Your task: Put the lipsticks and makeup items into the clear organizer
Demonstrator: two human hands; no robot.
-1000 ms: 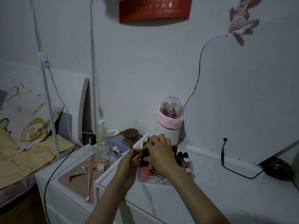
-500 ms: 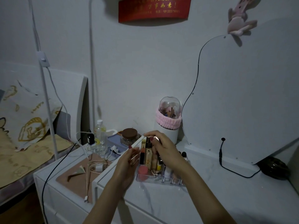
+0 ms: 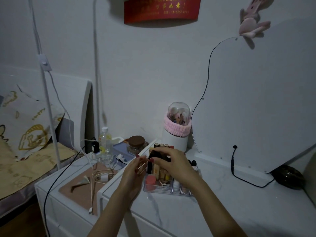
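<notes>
Lipsticks and other makeup items stand upright in the clear organizer (image 3: 164, 190), which sits on the white marble-patterned tabletop (image 3: 230, 207) close to its left edge. In the organizer's near left compartment a round coral-capped jar (image 3: 150, 180) rests, and just behind it a slim dark tube (image 3: 149, 166) stands on end. The left hand (image 3: 134, 173) is held at the organizer's left wall, fingers loosely spread and lightly curled, gripping nothing that can be seen. The right hand (image 3: 172, 164) reaches over the organizer's middle, fingers curled down around a dark, blocky item (image 3: 156, 154); what that item is cannot be told. Behind the right hand, a row of gold-topped lipsticks (image 3: 161, 145) stands along the organizer's far side. Beyond the organizer a white canister with a pink fluffy band and clear dome (image 3: 177, 129) stands against the wall. Left of the organizer, on a lower white cabinet, lie tangled cables (image 3: 100, 175), with a brown-lidded jar (image 3: 136, 144) and a plastic bottle (image 3: 104, 141) farther back.
</notes>
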